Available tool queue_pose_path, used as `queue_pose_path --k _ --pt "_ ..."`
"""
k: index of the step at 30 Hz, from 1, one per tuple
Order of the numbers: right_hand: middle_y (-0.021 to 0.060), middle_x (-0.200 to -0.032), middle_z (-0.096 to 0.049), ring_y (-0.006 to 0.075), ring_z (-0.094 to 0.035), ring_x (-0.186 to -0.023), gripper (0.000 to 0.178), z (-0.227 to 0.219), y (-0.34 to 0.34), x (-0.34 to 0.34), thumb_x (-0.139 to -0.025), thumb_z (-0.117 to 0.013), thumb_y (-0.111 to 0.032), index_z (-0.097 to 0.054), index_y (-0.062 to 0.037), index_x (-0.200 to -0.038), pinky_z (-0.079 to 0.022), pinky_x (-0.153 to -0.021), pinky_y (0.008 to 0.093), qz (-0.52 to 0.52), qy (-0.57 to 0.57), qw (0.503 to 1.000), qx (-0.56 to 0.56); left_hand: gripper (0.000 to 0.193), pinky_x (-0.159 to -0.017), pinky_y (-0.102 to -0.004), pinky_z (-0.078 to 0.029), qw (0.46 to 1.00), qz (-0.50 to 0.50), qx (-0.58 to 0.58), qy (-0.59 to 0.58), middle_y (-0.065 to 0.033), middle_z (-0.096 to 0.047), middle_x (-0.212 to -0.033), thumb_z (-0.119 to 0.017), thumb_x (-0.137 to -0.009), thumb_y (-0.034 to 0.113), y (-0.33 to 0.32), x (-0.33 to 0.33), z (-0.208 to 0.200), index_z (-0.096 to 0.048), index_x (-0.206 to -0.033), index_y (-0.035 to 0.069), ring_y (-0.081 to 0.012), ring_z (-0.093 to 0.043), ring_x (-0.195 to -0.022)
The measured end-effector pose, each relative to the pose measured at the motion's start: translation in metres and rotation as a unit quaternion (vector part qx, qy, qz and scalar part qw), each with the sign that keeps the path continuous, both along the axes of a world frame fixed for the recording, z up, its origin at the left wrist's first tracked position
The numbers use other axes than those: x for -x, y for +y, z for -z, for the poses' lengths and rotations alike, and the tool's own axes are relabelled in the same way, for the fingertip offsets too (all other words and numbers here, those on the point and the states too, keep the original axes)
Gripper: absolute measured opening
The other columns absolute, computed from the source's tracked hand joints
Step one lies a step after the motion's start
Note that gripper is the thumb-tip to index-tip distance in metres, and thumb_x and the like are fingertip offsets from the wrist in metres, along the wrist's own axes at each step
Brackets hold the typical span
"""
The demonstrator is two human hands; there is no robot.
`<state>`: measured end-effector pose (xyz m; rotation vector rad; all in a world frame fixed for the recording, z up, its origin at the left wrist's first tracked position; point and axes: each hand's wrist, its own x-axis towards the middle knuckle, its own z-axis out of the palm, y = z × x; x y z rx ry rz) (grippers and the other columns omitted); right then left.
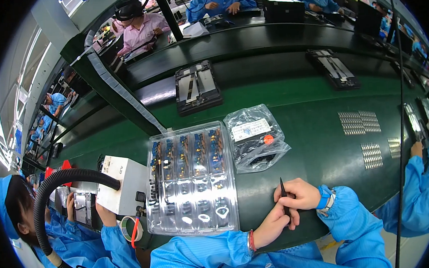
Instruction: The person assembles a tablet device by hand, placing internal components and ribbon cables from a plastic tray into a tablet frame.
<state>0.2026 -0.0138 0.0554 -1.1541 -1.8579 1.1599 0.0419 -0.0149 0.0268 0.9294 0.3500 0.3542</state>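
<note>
My right hand (301, 194), with a blue wrist strap, is closed around slim black tweezers (283, 191). Their pointed tip is directed away from me. Just below and touching it is my left hand (270, 225), its fingers curled at the tweezers' lower end; whether it grips anything is hidden. Left of my hands lies a clear plastic tray (232, 201), its pockets filled with rows of small flex-cable parts (199, 152). A clear bag (255, 121) with a white label, an orange sticker and something dark inside rests beyond my hands.
A white box (122, 184) with a black hose (55, 180) and a tape roll (131, 229) flank the tray. Several metal part sheets (359, 122) lie right. Opened device housings (198, 88) sit along the far side. Co-workers work left, right and opposite; a dark post (118, 90) rises behind the tray.
</note>
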Motion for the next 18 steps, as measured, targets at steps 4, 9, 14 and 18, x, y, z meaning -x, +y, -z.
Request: queue_pose_path --k 4,9,14,18 --pt "0.0098 -0.069 -0.058 0.021 -0.058 -0.061 0.019 0.0015 0.0001 -0.0001 -0.08 -0.053 -0.022 -0.056 -0.0036 -0.084 -0.044 -0.054 0.0294 -0.001 0.0 1.0 -0.001 0.041 -0.055 -0.0174 -0.037 1.0 0.002 -0.002 0.003 -0.0069 -0.051 -0.078 -0.032 -0.069 -0.005 0.0 0.0001 0.0011 -0.031 -0.111 -0.001 -0.0092 -0.048 -0.063" --pt "0.0096 -0.069 -0.058 0.0209 -0.058 -0.061 0.019 0.0006 -0.0002 -0.0001 -0.079 -0.053 -0.022 -0.056 -0.0035 -0.084 -0.044 -0.054 0.0292 0.0 -0.002 1.0 0.0 0.042 -0.054 -0.0174 -0.037 1.0 -0.002 0.001 0.001 -0.0068 -0.051 -0.077 -0.032 -0.069 -0.005 -0.0007 -0.0001 0.0012 -0.031 -0.111 -0.001 -0.0092 -0.048 -0.063" --pt "0.0099 -0.069 -0.058 0.0213 -0.057 -0.062 0.02 -0.0013 0.0001 0.0 -0.079 -0.052 -0.022 -0.056 -0.0036 -0.084 -0.044 -0.055 0.0296 -0.002 -0.001 1.0 0.004 0.042 -0.055 -0.0176 -0.037 1.0 0.0 -0.002 0.008 -0.0067 -0.051 -0.077 -0.031 -0.069 -0.005 -0.0002 0.0001 0.0018 -0.031 -0.111 -0.001 -0.0093 -0.048 -0.063" --pt "0.0102 -0.069 -0.057 0.0218 -0.057 -0.061 0.02 0.001 0.0005 -0.0003 -0.08 -0.052 -0.023 -0.056 -0.0037 -0.084 -0.044 -0.055 0.03 -0.002 -0.001 1.0 -0.002 0.041 -0.057 -0.0182 -0.038 1.0 0.004 -0.002 0.004 -0.0068 -0.051 -0.078 -0.032 -0.07 -0.005 0.0003 0.0001 0.0017 -0.031 -0.111 0.0 -0.0095 -0.048 -0.064"
